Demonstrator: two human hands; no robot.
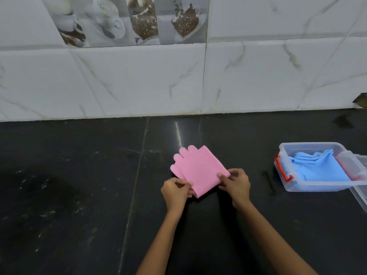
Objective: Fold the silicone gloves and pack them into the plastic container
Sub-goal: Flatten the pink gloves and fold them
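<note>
While both hands pinch its near edge, the soft pink silicone glove [198, 171] lies folded flat on the glossy black stone surface [79, 195], well left of the clear rectangular plastic container [309, 185]. Left hand [175, 192] grips the fold corner, right hand [236, 185] the cuff corner, likely to keep the springy layers aligned. Limp blue silicone gloves [319, 167] already sit inside that container; red latch [283, 169] on its left wall.

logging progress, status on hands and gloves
Left hand and right hand both pinch the pink gloves, folded on the counter. Blue gloves already in the open container. Nothing in the way.
</note>
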